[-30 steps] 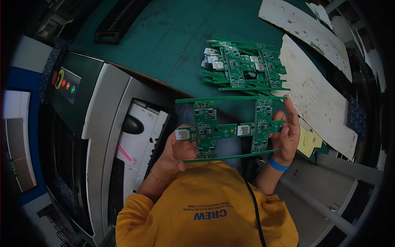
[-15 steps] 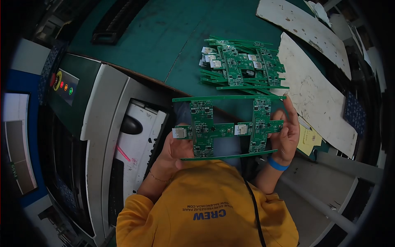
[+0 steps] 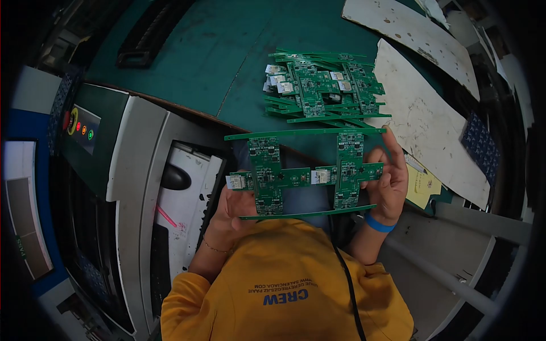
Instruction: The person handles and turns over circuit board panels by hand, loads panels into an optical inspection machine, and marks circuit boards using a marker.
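Observation:
A green circuit board panel [image 3: 296, 177] with white connectors is held up in front of my body, its component side facing the camera. My left hand [image 3: 236, 207] grips its left end near a white connector, part of the fingers hidden behind the board. On the opposite end, my right hand [image 3: 391, 182] is closed around the edge, one finger stretched up to the top rail and the thumb by the middle strip. Beyond the panel, a stack of similar circuit boards [image 3: 324, 88] lies on the green table, loosely piled.
A green tabletop [image 3: 187, 74] carries a black rack [image 3: 151, 34] at upper left. White worn sheets [image 3: 421, 113] and a yellow note [image 3: 422, 187] lie at right. On the left stand a machine with lit buttons [image 3: 84, 129], a black mouse [image 3: 176, 177] and a screen [image 3: 25, 204].
The whole view has shifted slightly, so the table, stack and held panel appear a little further left. Both hands keep the same hold on the circuit board panel.

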{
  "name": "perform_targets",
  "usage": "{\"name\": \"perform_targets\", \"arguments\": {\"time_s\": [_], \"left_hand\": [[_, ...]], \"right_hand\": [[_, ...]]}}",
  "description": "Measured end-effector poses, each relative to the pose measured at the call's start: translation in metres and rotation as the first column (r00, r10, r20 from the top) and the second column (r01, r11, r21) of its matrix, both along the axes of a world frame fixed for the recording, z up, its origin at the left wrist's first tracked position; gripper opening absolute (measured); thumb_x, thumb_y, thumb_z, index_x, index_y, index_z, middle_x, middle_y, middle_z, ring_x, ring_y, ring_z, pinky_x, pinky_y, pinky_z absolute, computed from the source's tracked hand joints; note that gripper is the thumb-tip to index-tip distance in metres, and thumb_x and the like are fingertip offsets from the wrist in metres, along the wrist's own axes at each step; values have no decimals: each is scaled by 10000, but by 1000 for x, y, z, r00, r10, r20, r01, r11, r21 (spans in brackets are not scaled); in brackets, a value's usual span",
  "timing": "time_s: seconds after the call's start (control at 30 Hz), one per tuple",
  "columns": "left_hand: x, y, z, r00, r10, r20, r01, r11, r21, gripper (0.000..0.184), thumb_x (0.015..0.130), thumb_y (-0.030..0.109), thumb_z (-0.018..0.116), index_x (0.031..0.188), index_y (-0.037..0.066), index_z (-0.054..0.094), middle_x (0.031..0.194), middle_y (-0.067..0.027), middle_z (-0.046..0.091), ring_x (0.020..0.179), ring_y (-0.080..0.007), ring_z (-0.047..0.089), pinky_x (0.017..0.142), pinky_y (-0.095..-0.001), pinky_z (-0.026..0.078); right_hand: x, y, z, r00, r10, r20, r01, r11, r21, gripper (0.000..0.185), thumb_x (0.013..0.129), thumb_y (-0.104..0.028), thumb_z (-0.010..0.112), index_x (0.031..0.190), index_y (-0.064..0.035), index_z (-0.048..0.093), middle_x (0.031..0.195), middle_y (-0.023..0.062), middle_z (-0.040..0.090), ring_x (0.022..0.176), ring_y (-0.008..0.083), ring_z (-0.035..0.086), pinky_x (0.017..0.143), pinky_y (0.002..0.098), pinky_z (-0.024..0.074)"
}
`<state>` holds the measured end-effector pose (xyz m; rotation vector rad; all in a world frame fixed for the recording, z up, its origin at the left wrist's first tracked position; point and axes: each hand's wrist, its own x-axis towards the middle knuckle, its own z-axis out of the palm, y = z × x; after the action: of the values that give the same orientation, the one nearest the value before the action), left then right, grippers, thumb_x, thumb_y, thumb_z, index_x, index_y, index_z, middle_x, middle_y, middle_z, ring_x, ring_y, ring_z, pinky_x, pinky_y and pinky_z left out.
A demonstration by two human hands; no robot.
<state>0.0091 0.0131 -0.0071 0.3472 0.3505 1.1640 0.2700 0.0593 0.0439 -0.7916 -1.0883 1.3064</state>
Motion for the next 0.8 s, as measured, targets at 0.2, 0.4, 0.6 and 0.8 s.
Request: {"name": "perform_targets", "arguments": {"time_s": [0.2,0.4,0.6,0.8], "left_hand": [[-2,3,-1,997,-39,68,40,999,-10,779,619,213,779,1238,18,348,1229,-107,436,1120,-238,439,919,-379,373],[-1,7,-4,995,-66,75,64,998,30,791,616,244,781,1240,13,354,1231,-104,436,1117,-226,448,928,-367,368],[2,9,-5,995,-34,97,32,999,18,729,651,255,752,1229,31,370,1211,-88,460,1098,-208,468,912,-352,396],[0,9,-9,990,-50,132,52,999,-9,815,617,251,781,1259,41,326,1241,-82,427,1136,-214,433,938,-358,364]], "right_hand": [[2,0,-3,1000,22,-4,-21,999,29,675,803,-252,610,1306,35,263,775,75,500,638,94,484,568,191,405],[1,0,-2,999,32,-21,-32,999,24,668,805,-241,608,1304,40,263,780,78,502,641,94,484,572,192,414],[0,1,-1,998,51,-21,-50,998,30,663,817,-254,591,1311,34,254,786,76,506,640,91,486,573,194,412],[-1,1,1,997,73,-8,-73,997,27,639,844,-276,548,1318,27,243,800,72,512,644,90,496,579,198,406]]}}
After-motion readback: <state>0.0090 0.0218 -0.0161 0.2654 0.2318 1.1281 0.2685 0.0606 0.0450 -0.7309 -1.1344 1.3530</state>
